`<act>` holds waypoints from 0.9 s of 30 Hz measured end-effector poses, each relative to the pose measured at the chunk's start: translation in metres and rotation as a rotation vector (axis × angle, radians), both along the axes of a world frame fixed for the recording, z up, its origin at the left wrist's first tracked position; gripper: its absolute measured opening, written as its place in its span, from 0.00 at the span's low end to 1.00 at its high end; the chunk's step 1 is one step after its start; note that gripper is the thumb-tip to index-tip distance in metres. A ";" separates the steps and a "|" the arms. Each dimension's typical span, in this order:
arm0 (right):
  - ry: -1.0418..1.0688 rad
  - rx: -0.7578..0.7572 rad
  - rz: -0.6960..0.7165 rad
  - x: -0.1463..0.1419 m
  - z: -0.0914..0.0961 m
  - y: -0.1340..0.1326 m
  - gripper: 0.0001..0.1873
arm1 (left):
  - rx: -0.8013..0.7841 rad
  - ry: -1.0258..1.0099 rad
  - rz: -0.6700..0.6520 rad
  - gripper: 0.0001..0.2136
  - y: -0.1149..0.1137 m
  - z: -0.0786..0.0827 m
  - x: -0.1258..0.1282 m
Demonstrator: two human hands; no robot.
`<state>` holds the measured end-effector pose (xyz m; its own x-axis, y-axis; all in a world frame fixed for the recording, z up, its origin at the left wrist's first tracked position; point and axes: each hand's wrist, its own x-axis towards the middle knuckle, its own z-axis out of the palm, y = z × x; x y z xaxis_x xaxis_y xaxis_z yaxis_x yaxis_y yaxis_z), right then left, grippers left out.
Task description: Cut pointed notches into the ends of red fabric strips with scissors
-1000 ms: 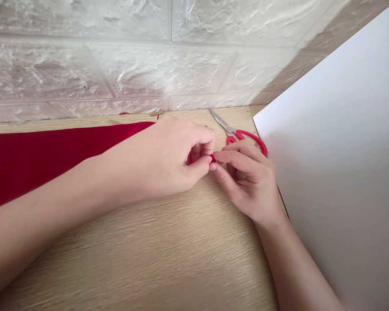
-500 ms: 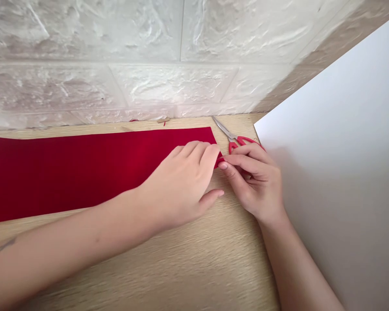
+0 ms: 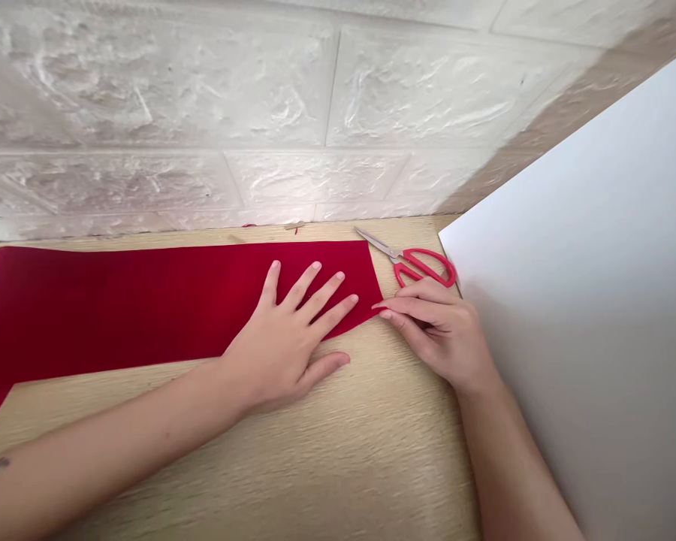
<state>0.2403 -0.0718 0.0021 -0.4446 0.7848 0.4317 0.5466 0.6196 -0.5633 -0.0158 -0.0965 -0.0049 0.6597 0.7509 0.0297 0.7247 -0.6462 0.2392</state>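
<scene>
A long strip of dark red fabric [image 3: 146,300] lies flat along the table, its left part running out of view. My left hand [image 3: 293,330] rests palm down on the fabric near its right end, fingers spread, with the thumb over the bare wood. Between thumb and fingertips, my right hand [image 3: 439,330] pinches the fabric's near right corner. Just beyond that hand lie scissors [image 3: 401,256] with red handles, their blades pointing back and left, close to the fabric's right edge.
The wooden table [image 3: 315,458] meets a white brick-textured wall [image 3: 259,90] at the back. A white panel [image 3: 586,300] rises along the right side. Small scraps [image 3: 294,225] lie at the foot of the wall.
My left hand has moved left, away from the corner, and its fingers have spread flat on the fabric. My right hand still pinches the corner. The view has shifted slightly.
</scene>
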 end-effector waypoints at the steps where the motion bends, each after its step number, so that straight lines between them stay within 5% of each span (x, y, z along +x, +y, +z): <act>1: -0.021 0.007 0.010 0.001 0.000 0.000 0.08 | -0.009 0.000 0.007 0.32 0.000 0.000 0.000; 8: -0.125 0.070 0.060 0.003 0.003 0.002 0.07 | -0.029 0.005 0.094 0.33 0.001 -0.001 -0.002; 17: -0.174 0.075 0.070 0.003 0.006 0.000 0.06 | -0.038 0.129 0.416 0.33 0.001 0.005 -0.033; 27: -0.240 0.077 0.097 0.005 0.008 -0.005 0.08 | -0.081 0.190 0.539 0.40 -0.002 0.010 -0.045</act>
<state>0.2454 -0.0765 0.0102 -0.6134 0.7020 0.3617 0.5946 0.7120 -0.3735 -0.0605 -0.0989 0.0053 0.1712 0.9775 -0.1235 0.9816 -0.1585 0.1062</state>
